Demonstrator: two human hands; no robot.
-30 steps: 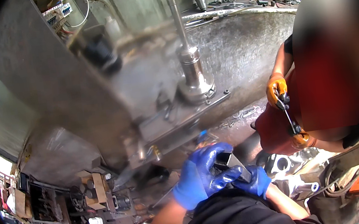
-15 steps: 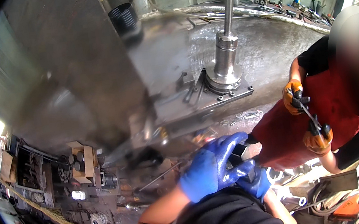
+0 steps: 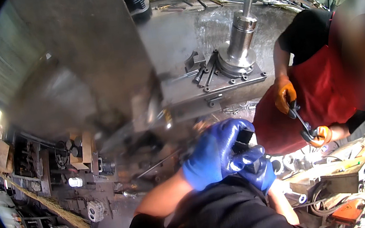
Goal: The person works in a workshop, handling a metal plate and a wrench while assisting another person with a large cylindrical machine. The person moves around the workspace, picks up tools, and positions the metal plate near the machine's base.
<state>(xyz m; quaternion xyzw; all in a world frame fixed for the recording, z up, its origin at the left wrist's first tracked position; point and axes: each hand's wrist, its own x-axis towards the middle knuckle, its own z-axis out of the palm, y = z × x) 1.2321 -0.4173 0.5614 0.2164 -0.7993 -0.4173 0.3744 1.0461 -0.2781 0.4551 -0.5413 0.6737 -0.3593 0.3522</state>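
Note:
In front of my chest, my left hand (image 3: 221, 155) in a blue glove curls its fingers and thumb around a dark, angular metal block (image 3: 243, 139). Below and to the right, my right hand (image 3: 262, 178), also gloved in blue, closes on the lower part of the same block. Its fingers are partly hidden by the left hand. Beyond my hands, a shiny stepped steel cylinder (image 3: 240, 36) with a tall rod stands on a plate. Dark bolts (image 3: 207, 74) and a curved metal block (image 3: 195, 60) lie beside it.
At the right, a co-worker in a red apron (image 3: 306, 96) holds a metal hand tool (image 3: 302, 122) in orange gloves. A large dark steel panel (image 3: 89, 47) fills the upper left. A straw broom (image 3: 59, 215), an open carton (image 3: 86, 151) and metal parts are at lower left.
The view has shifted, so the bench and cylinder sit higher and further right. Both my hands stay around the block, its visible face turned somewhat. The co-worker's hands and tool have come lower.

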